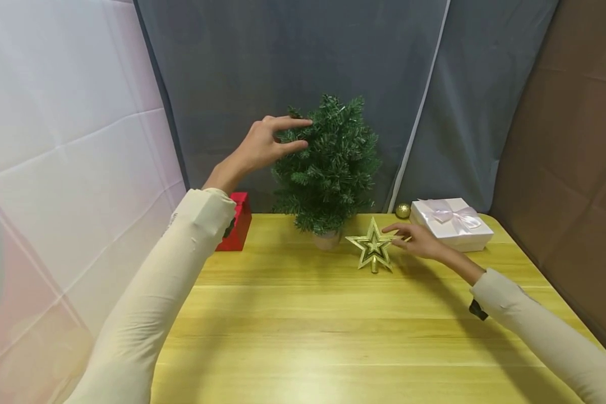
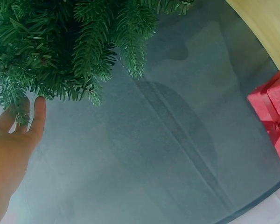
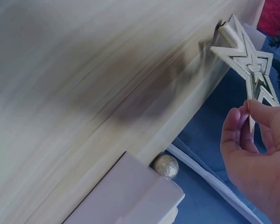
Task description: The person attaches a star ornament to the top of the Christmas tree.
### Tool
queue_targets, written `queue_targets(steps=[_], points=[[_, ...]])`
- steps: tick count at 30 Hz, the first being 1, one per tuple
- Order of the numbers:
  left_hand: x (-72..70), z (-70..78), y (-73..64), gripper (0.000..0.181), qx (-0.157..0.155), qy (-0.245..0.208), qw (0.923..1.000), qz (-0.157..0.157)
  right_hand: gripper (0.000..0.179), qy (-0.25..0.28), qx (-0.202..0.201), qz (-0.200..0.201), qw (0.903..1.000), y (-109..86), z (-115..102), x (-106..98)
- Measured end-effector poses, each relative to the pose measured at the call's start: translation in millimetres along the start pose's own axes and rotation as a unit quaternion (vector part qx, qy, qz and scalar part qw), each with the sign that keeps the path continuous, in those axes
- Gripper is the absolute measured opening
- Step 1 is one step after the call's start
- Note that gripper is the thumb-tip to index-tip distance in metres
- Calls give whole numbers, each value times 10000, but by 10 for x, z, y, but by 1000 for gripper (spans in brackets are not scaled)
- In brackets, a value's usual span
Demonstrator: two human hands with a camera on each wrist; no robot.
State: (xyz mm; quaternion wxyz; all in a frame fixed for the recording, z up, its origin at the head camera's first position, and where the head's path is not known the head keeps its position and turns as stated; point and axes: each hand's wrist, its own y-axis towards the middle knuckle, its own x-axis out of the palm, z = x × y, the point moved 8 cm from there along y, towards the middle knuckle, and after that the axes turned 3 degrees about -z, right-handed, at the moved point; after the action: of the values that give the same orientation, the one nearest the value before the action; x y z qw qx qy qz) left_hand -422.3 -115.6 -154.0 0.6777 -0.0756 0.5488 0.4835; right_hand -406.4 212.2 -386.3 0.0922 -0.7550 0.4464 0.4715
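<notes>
A small artificial Christmas tree [image 1: 333, 163] stands at the back of the table in a light pot [image 1: 327, 240]. My left hand [image 1: 267, 143] is at the tree's upper left, thumb and fingers spread apart and held out to its branches; in the left wrist view the fingertips [image 2: 39, 109] meet the branch tips. Between thumb and fingers my right hand [image 1: 418, 240] pinches one point of a gold star tree topper [image 1: 374, 246]. The right wrist view shows that star [image 3: 254, 67] raised off the table, its short socket [image 3: 228, 33] at the far end from the hand.
A white gift box [image 1: 454, 224] with a pale ribbon bow sits at the back right, a gold ball ornament [image 1: 403, 211] beside it. Partly behind my left sleeve is a red gift box [image 1: 239, 221]. Grey cloth [image 1: 242, 67] hangs behind the table.
</notes>
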Motion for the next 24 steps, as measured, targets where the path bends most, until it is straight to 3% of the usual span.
queue_targets(steps=[4, 9, 24], points=[[18, -9, -16, 52, -7, -55, 10000, -29, 24, -122, -25, 210, 9997, -49, -26, -72], [14, -8, -4, 53, -23, -6, 10000, -34, 21, -168, 243, 435, 9986, -79, 4, -232], [2, -3, 2, 53, -67, 96, 9999, -53, 25, -292, 1260, 763, 9887, -137, -30, -970]])
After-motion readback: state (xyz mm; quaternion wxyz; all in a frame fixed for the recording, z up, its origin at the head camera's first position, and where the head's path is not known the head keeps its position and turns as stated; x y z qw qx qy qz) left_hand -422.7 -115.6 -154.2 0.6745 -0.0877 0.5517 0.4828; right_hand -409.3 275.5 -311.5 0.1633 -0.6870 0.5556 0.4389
